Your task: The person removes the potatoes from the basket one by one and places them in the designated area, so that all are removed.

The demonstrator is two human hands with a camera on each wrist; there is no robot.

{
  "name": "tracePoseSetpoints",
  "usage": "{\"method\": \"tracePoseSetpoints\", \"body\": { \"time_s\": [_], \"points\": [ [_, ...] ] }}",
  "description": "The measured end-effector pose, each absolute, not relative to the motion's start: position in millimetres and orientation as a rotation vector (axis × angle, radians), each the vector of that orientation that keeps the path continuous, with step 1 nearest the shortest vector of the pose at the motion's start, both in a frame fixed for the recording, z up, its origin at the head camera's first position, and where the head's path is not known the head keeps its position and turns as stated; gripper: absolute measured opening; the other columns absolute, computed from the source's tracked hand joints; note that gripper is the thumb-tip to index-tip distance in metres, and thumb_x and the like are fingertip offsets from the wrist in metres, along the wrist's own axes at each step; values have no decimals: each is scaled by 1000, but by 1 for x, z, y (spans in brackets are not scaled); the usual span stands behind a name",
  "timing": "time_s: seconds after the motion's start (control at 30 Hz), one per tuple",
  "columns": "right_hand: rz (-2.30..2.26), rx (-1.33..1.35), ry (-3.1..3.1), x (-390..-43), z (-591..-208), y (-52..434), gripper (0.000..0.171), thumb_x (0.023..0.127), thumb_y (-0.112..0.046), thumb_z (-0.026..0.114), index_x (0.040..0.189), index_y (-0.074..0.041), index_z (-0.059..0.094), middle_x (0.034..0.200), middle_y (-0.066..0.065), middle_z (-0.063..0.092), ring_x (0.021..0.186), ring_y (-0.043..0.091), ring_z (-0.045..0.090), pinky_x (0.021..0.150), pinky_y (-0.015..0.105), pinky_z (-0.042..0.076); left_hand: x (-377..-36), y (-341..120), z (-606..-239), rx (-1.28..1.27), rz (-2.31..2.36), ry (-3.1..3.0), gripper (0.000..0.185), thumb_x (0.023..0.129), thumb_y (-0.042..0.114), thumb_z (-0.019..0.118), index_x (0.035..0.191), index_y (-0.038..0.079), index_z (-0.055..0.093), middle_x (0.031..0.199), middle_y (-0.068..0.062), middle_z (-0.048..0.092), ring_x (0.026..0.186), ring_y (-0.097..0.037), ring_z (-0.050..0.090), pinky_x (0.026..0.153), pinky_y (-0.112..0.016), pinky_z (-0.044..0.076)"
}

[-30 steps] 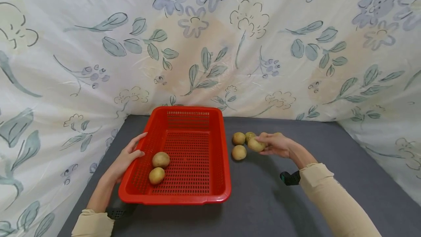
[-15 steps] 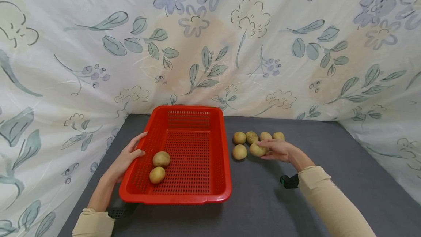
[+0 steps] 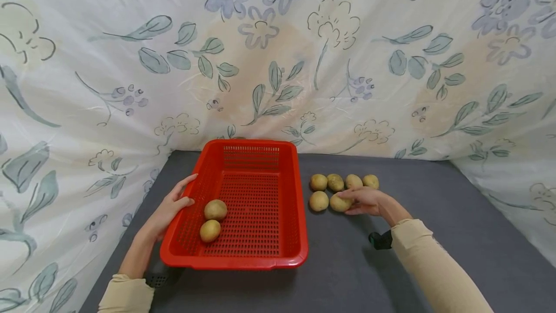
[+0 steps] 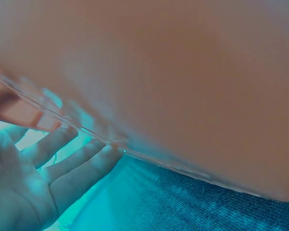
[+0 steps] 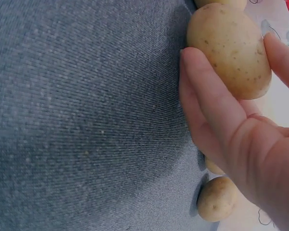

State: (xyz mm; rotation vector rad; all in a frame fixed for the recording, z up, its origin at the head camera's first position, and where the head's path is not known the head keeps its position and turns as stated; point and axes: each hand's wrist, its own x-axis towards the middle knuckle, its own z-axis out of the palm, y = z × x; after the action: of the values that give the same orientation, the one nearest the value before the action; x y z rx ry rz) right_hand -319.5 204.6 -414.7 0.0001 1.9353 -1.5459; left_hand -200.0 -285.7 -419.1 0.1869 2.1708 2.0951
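With thumb and fingers, my right hand (image 3: 367, 200) holds a potato (image 3: 340, 203) low over the dark cloth, at the right end of the front row. In the right wrist view this speckled potato (image 5: 231, 50) sits between fingertips and thumb. My left hand (image 3: 167, 209) grips the left side of a red plastic basket (image 3: 234, 263), thumb and index finger at its rim. Fairly straight fingers (image 4: 82, 178) touch the basket's outside in the left wrist view. Inside the basket, towards the left, lie a brownish potato (image 3: 215, 210) and a yellower potato (image 3: 210, 231).
Right of the basket stands a front potato (image 3: 319, 201). Behind it runs a back row: a left potato (image 3: 319, 182), a greenish potato (image 3: 336, 182), a pale potato (image 3: 354, 181) and an end potato (image 3: 371, 181). A flowered curtain (image 3: 278, 71) closes off the back and sides.
My right hand has lowered the potato slightly to beside the front potato, uncovering the back row. The left hand and basket hold their place; the view has shifted a little.
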Motion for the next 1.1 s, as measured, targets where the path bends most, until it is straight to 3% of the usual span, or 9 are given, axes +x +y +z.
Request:
{"method": "tracePoseSetpoints", "body": {
  "time_s": [0.17,0.47,0.77,1.1],
  "points": [
    [-1495,-40,1965,-320,-415,204,42,99,-16,51,132,8,45,137,27,34,120,36,44,93,45,44,-201,-285,-421,208,2097,2176,64,95,4,39,153,15,14,143,-25,24,107,-31,52,77,-45,52],
    [-1442,-26,2052,-322,-413,199,46,97,-16,55,135,8,45,138,27,38,122,39,44,89,42,48,-201,-285,-420,206,2085,2196,63,96,5,39,153,15,13,144,-25,24,108,-32,51,77,-45,52],
    [-1481,11,2051,-322,-415,201,53,100,-17,48,142,11,31,146,34,17,128,45,34,93,43,45,-201,-285,-418,186,2069,2205,64,95,5,39,153,16,14,144,-25,24,106,-32,52,77,-46,51],
    [-1496,-72,2021,-324,-420,206,43,99,-12,49,135,12,41,134,25,38,112,30,51,94,45,43,-200,-286,-419,192,2073,2201,64,95,4,39,153,16,13,144,-25,23,106,-32,52,76,-47,51]
  ]
}}
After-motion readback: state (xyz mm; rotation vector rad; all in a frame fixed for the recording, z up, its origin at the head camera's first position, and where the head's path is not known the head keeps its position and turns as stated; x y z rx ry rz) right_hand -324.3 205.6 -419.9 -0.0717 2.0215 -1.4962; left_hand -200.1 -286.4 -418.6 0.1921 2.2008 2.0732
